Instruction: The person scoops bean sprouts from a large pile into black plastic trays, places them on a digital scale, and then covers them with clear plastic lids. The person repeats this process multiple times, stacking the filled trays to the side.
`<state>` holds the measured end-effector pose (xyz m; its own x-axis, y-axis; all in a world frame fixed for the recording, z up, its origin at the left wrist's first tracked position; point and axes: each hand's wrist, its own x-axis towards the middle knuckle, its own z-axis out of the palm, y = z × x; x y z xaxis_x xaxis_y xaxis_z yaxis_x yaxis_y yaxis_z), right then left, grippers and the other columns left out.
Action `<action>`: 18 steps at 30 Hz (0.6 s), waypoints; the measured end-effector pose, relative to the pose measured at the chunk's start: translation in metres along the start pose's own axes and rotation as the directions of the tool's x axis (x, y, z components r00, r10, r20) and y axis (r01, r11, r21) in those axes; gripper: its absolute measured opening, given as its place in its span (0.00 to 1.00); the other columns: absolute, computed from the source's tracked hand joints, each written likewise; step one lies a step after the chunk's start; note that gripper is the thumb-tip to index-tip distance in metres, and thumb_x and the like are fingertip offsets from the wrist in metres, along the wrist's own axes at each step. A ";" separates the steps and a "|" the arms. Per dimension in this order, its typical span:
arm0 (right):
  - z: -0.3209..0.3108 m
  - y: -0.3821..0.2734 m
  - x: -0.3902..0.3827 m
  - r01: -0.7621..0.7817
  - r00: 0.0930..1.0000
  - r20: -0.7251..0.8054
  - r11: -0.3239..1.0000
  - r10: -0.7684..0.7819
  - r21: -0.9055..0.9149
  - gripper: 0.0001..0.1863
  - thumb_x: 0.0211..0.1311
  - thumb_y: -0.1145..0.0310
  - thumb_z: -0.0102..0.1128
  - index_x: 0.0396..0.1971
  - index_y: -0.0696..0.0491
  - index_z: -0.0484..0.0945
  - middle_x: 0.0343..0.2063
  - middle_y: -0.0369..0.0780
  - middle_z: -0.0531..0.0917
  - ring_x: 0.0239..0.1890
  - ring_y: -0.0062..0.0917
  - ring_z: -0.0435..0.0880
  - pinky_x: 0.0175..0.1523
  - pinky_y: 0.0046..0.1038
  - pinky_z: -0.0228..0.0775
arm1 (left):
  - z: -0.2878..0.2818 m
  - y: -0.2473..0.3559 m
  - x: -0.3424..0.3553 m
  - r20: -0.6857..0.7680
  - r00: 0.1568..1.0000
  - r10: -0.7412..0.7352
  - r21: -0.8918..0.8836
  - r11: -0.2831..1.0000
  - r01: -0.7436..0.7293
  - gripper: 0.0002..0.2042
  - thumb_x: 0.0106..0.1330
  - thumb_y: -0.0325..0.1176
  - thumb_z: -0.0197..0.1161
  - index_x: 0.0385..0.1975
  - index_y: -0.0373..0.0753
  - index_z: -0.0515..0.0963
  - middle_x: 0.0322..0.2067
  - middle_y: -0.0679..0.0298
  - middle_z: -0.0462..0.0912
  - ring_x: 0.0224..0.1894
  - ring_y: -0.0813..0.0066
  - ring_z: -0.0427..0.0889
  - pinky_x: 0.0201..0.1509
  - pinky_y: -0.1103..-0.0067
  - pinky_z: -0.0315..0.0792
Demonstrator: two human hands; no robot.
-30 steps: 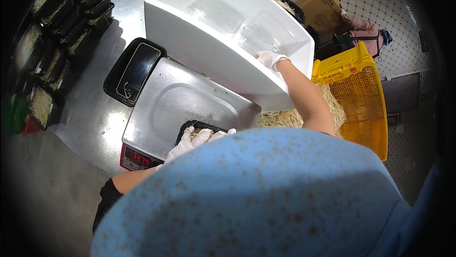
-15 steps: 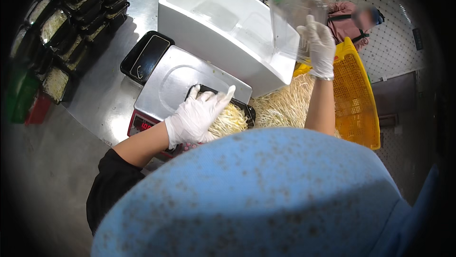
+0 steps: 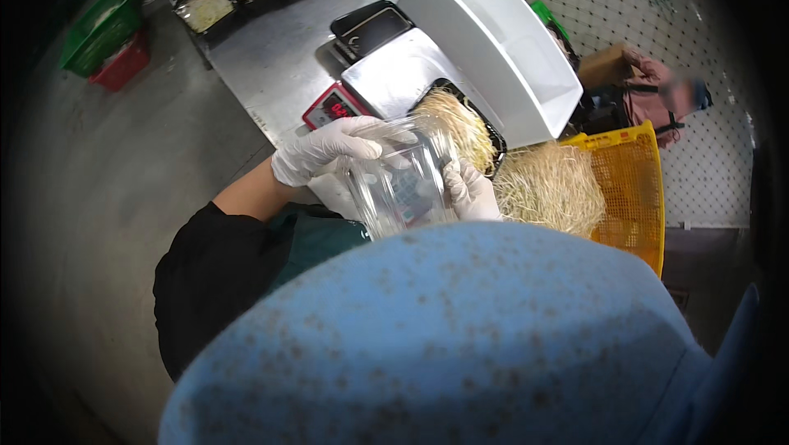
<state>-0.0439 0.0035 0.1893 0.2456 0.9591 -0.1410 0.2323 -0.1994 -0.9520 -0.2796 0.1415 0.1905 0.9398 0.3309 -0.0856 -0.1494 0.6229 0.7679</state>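
In front of me I hold clear plastic lids (image 3: 401, 182), seemingly several nested together, between both gloved hands. My left hand (image 3: 329, 149) grips their left edge, thumb on top. The right side is pinched by my right hand (image 3: 474, 192), partly hidden by the blue cap brim. Just beyond the lids, a black tray (image 3: 499, 139) filled with pale bean sprouts (image 3: 456, 124) rests on the metal plate of a weighing scale (image 3: 403, 73). The scale's red display (image 3: 335, 106) is lit beside my left hand.
Beyond the scale sit an empty black tray (image 3: 374, 30) and a white foam box (image 3: 485, 34). Loose sprouts (image 3: 551, 190) lie right, by a yellow crate (image 3: 629, 186). Filled trays (image 3: 205, 11) are stacked far left, near green (image 3: 103, 26) and red baskets (image 3: 122, 65). Another person (image 3: 657, 100) stands right.
My right hand has brought the lids from over the foam box to in front of me. My left hand has let go of the sprout tray and taken hold of the lids. The view has turned.
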 end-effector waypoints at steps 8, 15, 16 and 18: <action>0.066 -0.023 -0.002 -0.036 0.995 -0.101 0.965 0.010 -0.259 0.12 0.64 0.65 0.62 0.26 0.57 0.79 0.18 0.36 0.80 0.21 0.15 0.73 0.30 0.21 0.69 | -0.044 -0.053 -0.065 -0.128 0.969 0.211 -0.073 0.973 -0.221 0.45 0.59 0.68 0.53 0.65 0.34 0.60 0.50 0.49 0.78 0.44 0.66 0.82 0.45 0.79 0.77; 0.092 -0.026 0.011 0.008 1.000 -0.001 0.994 -0.008 -0.105 0.12 0.66 0.64 0.59 0.28 0.56 0.79 0.22 0.34 0.83 0.25 0.12 0.75 0.34 0.17 0.69 | -0.056 -0.040 -0.101 -0.227 0.953 0.200 -0.179 0.953 -0.242 0.38 0.66 0.60 0.51 0.61 0.26 0.63 0.45 0.43 0.79 0.38 0.62 0.85 0.37 0.77 0.82; 0.094 -0.030 0.011 -0.007 0.999 0.033 0.999 0.009 -0.054 0.12 0.67 0.63 0.57 0.29 0.56 0.78 0.24 0.34 0.83 0.27 0.12 0.77 0.36 0.17 0.70 | -0.053 -0.037 -0.103 -0.247 0.947 0.207 -0.167 0.953 -0.252 0.37 0.67 0.58 0.51 0.60 0.26 0.63 0.44 0.44 0.79 0.38 0.62 0.85 0.36 0.78 0.82; 0.099 -0.029 0.014 -0.028 0.996 0.085 0.991 0.017 0.131 0.12 0.68 0.62 0.57 0.30 0.56 0.77 0.26 0.35 0.83 0.27 0.13 0.78 0.37 0.17 0.72 | -0.051 -0.031 -0.110 -0.276 0.937 0.212 -0.183 0.946 -0.268 0.34 0.68 0.54 0.53 0.59 0.26 0.64 0.43 0.45 0.80 0.37 0.62 0.85 0.36 0.77 0.82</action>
<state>-0.1402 0.0421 0.1878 0.1686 0.9691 -0.1799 0.1000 -0.1984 -0.9750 -0.3943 0.1217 0.1433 0.7644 0.6381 -0.0926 -0.4494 0.6303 0.6330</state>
